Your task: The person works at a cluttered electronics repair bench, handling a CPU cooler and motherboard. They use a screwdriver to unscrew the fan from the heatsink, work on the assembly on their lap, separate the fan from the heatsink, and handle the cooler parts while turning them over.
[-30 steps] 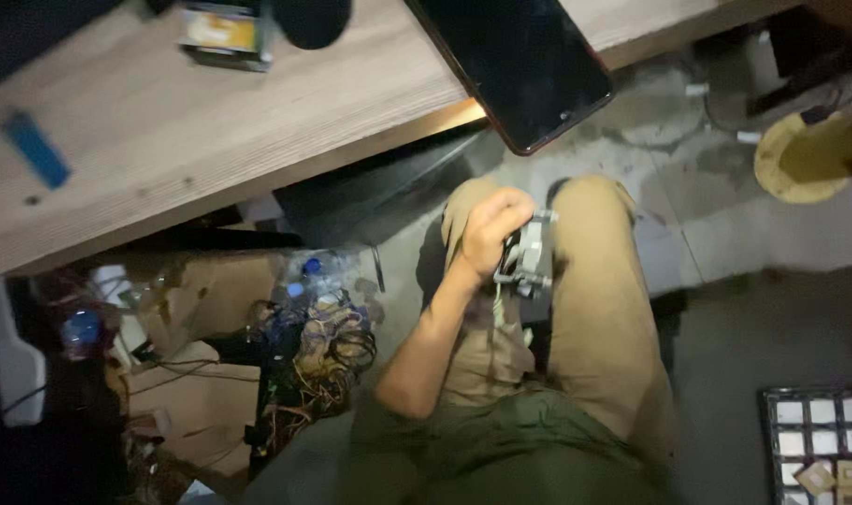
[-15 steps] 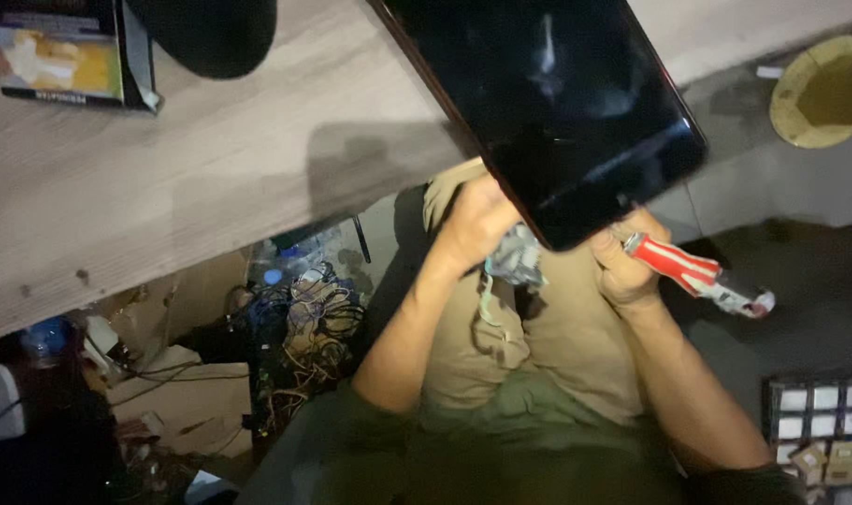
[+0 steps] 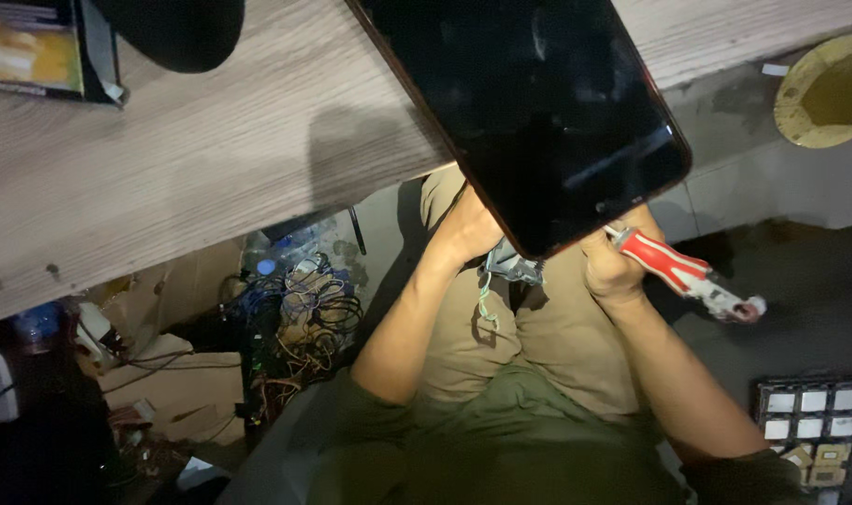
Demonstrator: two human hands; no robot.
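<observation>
My left hand (image 3: 468,229) grips a small grey metal part (image 3: 512,266) with thin wires hanging from it, held over my lap. My right hand (image 3: 615,266) is closed around a screwdriver with a red and white handle (image 3: 688,274), its handle end pointing right. A large black tablet (image 3: 529,103) overhangs the wooden table edge and hides the upper parts of both hands and the screwdriver's tip. I sit in khaki trousers and a green shirt.
A wooden table (image 3: 192,168) fills the upper left, with a book (image 3: 33,51) and a dark round object (image 3: 178,28) on it. A tangle of wires and bottles (image 3: 295,309) lies on the floor. A tray of small square parts (image 3: 809,421) sits at lower right; a yellow round object (image 3: 828,89) is at upper right.
The view has drawn closer to the tablet. My right hand came in with the red-handled screwdriver and now sits beside the part in my left hand.
</observation>
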